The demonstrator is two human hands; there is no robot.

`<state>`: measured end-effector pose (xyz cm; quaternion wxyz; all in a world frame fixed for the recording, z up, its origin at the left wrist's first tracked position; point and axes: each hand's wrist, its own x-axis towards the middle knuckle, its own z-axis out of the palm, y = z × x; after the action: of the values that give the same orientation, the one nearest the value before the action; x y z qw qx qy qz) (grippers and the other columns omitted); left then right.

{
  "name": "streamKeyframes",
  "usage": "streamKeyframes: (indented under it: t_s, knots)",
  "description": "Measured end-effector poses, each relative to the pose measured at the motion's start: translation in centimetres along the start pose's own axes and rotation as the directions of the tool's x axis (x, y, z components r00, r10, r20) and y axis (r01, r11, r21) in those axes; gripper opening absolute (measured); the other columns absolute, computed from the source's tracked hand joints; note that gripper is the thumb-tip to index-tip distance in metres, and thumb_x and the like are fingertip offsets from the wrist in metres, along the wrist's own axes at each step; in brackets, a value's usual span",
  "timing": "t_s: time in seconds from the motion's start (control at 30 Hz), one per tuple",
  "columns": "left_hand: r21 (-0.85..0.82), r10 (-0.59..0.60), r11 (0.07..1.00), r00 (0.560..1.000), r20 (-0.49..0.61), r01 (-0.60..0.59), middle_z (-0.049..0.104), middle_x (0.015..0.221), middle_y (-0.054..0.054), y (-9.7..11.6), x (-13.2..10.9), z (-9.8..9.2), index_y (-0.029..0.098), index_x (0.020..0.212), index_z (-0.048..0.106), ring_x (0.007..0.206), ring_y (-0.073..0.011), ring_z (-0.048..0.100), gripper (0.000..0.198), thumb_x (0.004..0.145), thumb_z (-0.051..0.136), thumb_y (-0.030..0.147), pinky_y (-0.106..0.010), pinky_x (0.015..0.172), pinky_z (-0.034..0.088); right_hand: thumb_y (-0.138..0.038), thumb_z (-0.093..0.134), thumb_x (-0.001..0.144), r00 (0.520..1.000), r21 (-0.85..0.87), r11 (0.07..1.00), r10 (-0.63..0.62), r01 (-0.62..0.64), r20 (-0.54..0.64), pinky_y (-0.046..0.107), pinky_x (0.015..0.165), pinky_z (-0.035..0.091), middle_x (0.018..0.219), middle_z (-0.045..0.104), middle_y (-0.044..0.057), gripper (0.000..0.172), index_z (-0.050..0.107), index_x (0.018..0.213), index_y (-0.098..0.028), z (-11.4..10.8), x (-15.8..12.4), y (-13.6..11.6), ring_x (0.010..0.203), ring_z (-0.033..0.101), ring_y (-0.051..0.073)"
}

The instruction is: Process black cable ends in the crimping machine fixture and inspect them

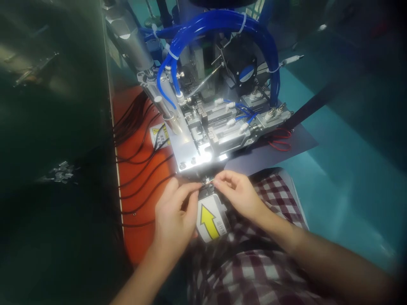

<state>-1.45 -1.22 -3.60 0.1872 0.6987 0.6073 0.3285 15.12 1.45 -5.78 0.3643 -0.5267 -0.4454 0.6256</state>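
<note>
Both my hands meet at the front of a metal machine [219, 131], just below its bright front plate. My left hand [176, 207] comes in from the left, thumb and forefinger pinched together at a small thin piece [208, 182]. From the other side my right hand [237, 192] pinches at the same spot, its fingers curled. The piece between the fingertips is too small to name. Directly beneath the fingertips lies a white cover [208, 218] with a yellow arrow on it.
On the left, black cables [136, 163] run across an orange base [136, 237]. Small shiny metal parts [63, 171] lie on the dark surface further left. Thick blue air tubes [222, 19] arch over the machine. Red-handled scissors [281, 142] or a similar red loop sits at its right.
</note>
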Motion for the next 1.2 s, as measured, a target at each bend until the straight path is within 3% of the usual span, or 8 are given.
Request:
streamKeyframes:
  t_s: [0.3,0.53,0.67,1.2]
  knots:
    - [0.011,-0.008,1.0,0.999,0.031,0.008,0.058,0.082,0.0,-0.06,-0.08,-0.14,0.021,0.093,0.069,0.079,-0.0127,0.062,0.019,0.086,0.054,0.011,-0.024,0.073,0.05,-0.031,0.058,0.084,1.0,-0.034,0.999,-0.028,0.028,0.002,0.027,0.06,0.044,0.071,0.058,0.001,0.017,0.059,0.077,-0.016,0.02,0.43,0.45,0.062,0.052,0.013]
    - [0.004,0.058,0.998,0.998,0.035,-0.059,0.058,0.082,-0.001,-0.06,0.32,-0.02,0.018,0.09,0.068,0.075,-0.0112,0.057,0.019,0.084,0.053,0.007,-0.021,0.064,0.046,-0.027,0.054,0.087,0.987,-0.211,0.965,-0.163,0.157,-0.011,0.027,0.061,0.044,0.072,0.057,0.001,0.013,0.057,0.078,-0.017,-0.05,0.44,0.89,0.064,0.052,0.013]
    - [0.011,0.033,0.999,0.997,0.064,-0.034,0.057,0.08,-0.001,-0.2,0.27,-0.18,0.018,0.091,0.069,0.075,-0.0126,0.057,0.019,0.085,0.053,0.009,-0.022,0.063,0.046,-0.024,0.052,0.088,0.972,-0.287,0.932,-0.234,0.221,-0.011,0.027,0.061,0.043,0.072,0.055,0.0,0.013,0.056,0.078,-0.018,-0.04,0.39,0.77,0.063,0.051,0.013]
    - [0.109,0.194,0.973,0.978,0.071,-0.201,0.063,0.089,-0.005,-0.51,0.59,-0.43,0.014,0.093,0.066,0.085,-0.0125,0.059,0.018,0.087,0.052,0.003,-0.021,0.075,0.047,-0.025,0.052,0.09,0.974,-0.269,0.936,-0.226,0.226,0.032,0.027,0.065,0.044,0.075,0.056,0.0,0.013,0.057,0.08,-0.018,-0.43,0.56,0.88,0.068,0.052,0.013]
